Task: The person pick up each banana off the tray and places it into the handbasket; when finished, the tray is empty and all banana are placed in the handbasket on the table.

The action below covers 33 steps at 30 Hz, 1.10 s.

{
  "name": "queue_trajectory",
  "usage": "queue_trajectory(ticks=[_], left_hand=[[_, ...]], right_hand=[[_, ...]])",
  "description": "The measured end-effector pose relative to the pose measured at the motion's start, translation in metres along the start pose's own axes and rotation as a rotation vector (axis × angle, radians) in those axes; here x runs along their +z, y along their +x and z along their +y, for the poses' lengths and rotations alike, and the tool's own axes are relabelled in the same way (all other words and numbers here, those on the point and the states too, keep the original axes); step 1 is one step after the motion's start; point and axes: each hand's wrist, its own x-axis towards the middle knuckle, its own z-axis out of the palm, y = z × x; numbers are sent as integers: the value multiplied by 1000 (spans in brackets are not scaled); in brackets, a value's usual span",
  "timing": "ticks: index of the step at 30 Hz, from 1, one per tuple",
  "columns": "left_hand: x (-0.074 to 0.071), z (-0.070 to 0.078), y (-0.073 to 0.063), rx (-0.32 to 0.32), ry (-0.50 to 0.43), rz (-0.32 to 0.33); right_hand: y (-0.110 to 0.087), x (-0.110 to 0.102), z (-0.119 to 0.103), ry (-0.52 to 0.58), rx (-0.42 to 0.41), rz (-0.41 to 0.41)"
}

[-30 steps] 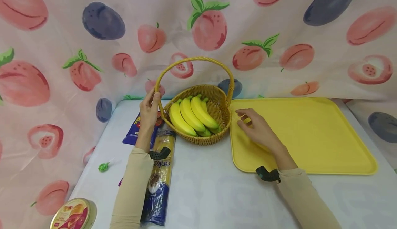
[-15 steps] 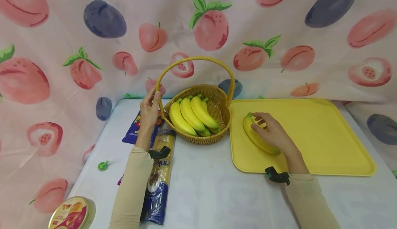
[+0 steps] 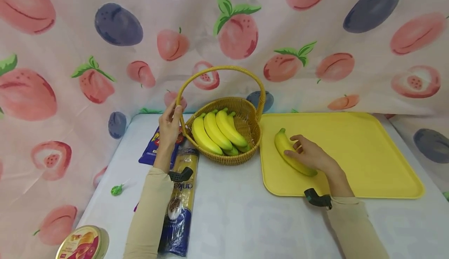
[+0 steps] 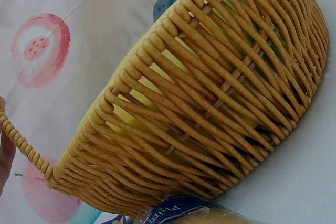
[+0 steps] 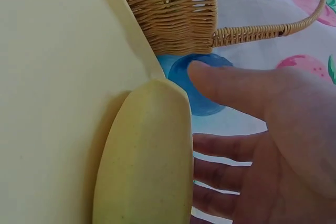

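A wicker basket (image 3: 229, 158) with a tall arched handle holds several yellow bananas (image 3: 215, 132). My left hand (image 3: 169, 128) grips the left side of that handle near its base; in the left wrist view only a sliver of the fingers shows beside the handle (image 4: 23, 145). On the yellow tray (image 3: 368, 154) lies a single banana (image 3: 285, 150), also close up in the right wrist view. Just right of it hovers my right hand (image 3: 312, 154), thumb and fingers spread apart and nothing held. Whether the thumb touches the banana I cannot tell.
Left of the basket lie a blue snack bag (image 3: 149, 152) and a long pasta packet (image 3: 182, 208), partly under my left forearm. A green-wrapped lollipop (image 3: 116, 189) and a round tin (image 3: 80, 243) are farther left. Fruit-print cloth (image 3: 224, 25) hangs behind the table.
My right hand has drawn back to the right, uncovering the single banana on the tray, which was mostly hidden beneath it. The left hand and basket have stayed in place.
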Motion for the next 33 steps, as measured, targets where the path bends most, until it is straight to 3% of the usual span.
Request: queue_trajectory(ticks=[8,23,26,33], left_hand=[[2,3,1,1,-6,-16],[-2,-1,0,-15,4,-19],[-2,-5,1,-16,10,-16],[-2,2,-2,-16,15,-22]], right_hand=[[-2,3,4,-52,54,-78],[0,7,10,-73,10,-32],[-1,7,9,-47,-10,-29],[-2,6,6,19,-44,-22]])
